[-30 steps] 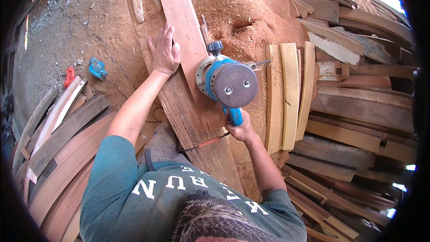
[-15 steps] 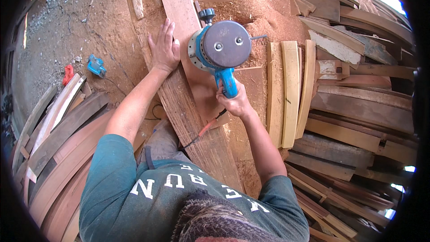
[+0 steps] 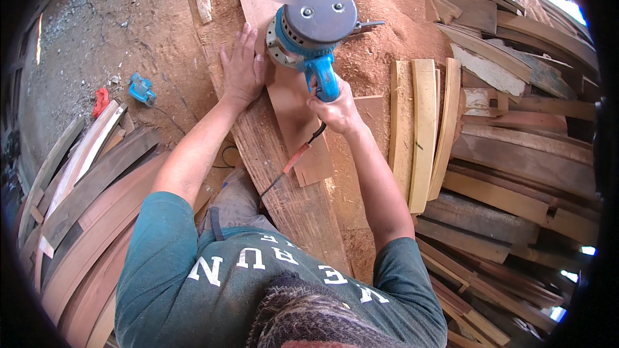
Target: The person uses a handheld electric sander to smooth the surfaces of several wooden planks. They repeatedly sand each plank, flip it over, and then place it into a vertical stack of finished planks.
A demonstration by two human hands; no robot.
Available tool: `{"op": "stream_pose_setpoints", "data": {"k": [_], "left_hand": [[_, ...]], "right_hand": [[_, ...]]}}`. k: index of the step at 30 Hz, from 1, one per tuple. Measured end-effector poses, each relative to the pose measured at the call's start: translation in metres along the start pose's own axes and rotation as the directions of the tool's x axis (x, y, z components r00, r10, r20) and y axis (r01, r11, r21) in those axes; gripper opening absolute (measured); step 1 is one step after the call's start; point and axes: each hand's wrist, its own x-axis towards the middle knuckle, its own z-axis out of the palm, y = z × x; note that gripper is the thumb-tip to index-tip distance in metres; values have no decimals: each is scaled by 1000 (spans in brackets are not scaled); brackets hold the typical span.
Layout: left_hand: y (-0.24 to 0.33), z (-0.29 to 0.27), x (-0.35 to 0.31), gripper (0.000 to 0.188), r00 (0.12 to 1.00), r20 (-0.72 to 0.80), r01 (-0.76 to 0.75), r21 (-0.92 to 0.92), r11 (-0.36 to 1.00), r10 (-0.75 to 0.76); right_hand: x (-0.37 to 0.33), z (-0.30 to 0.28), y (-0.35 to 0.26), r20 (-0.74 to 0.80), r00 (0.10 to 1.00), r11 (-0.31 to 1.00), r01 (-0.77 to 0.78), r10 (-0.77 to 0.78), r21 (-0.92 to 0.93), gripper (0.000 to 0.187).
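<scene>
In my right hand point(image 3: 336, 106) is the D-shaped handle of a blue router point(image 3: 319, 26) with a round dark motor cap, my fingers wrapped round it. Its round base rests over a thin pinkish-brown board point(image 3: 303, 122), which lies lengthwise on a rough plank point(image 3: 296, 212). My left hand point(image 3: 244, 71) lies flat beside the base, fingers stretched out along the board's left edge. From the handle a cord point(image 3: 296, 156), black with a red stretch, trails back toward me. The cutting bit is hidden under the router, and a blurred patch covers its far side.
Several yellowish curved pieces point(image 3: 422, 129) lie to the right, with a big stack of curved boards point(image 3: 522, 148) beyond. More curved boards point(image 3: 103, 219) are piled at the left. A small blue power tool point(image 3: 142, 89) sits near a red object point(image 3: 100, 102). Sawdust point(image 3: 393, 32) heaps at the far right.
The router and my right hand have slid away from me along the board, slightly to the left. More of the board's near end shows. My left hand stays almost in place.
</scene>
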Motion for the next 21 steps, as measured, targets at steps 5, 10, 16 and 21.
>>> {"op": "stream_pose_setpoints", "data": {"k": [5,10,16,21], "left_hand": [[1,-4,1,63,1000,25,7,-40,999,-6],[2,-8,3,62,998,46,33,-52,998,-31],[6,-8,5,65,995,75,69,-73,995,-64],[-3,1,4,64,999,29,43,-51,998,-41]], "right_hand": [[29,1,-9,10,1000,1000,-6,6,10,28],[66,0,-15,63,998,998,29,-26,-53,32],[118,8,-42,66,993,992,103,-98,-76,33],[180,12,-54,56,979,971,203,-198,-123,34]]}}
